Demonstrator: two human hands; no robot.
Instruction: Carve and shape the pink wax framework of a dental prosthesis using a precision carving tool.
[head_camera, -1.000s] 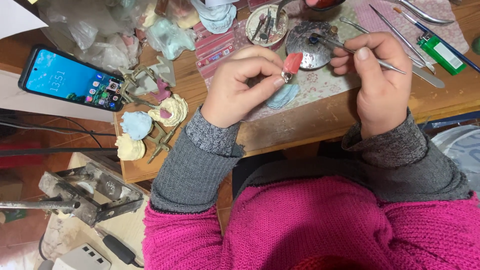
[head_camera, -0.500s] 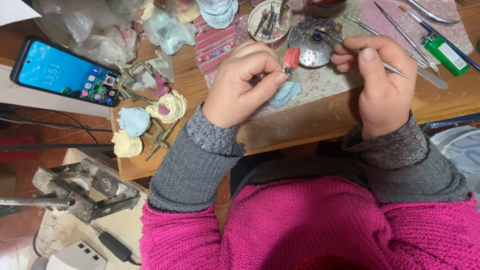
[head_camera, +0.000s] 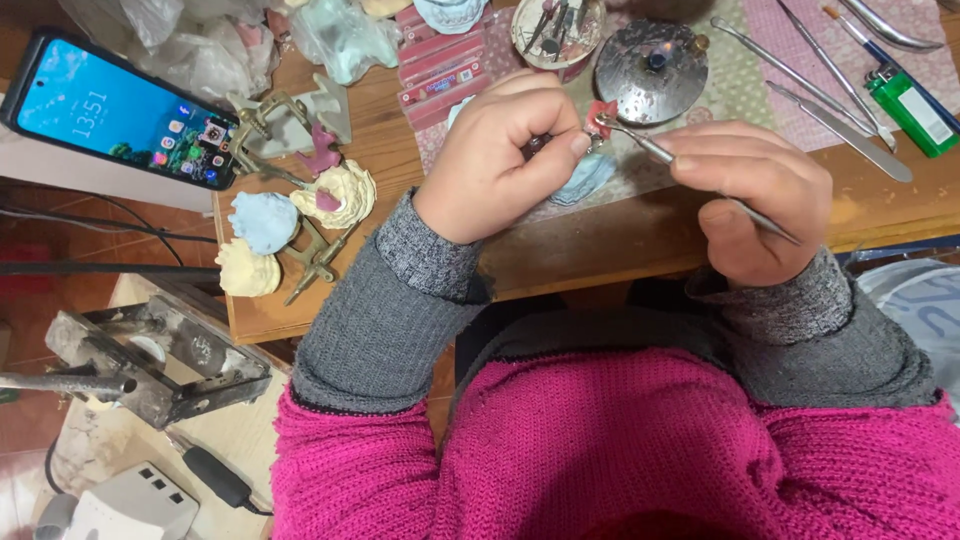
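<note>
One head-worn camera looks steeply down, close over the wooden table (head_camera: 600, 250).

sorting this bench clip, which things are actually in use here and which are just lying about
In use: left hand pinching the small red piece; right hand working it with the thin metal tool.
Lying about: phone, plaster casts, green lighter, round metal burner.

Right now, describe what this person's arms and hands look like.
Both hands, left hand and right hand, are bare: no gloves, no rings visible. Each forearm wears a grey ribbed knit sleeve reaching the wrist, under a bright pink knitted sweater with wider sleeves ending near the elbows.
</note>
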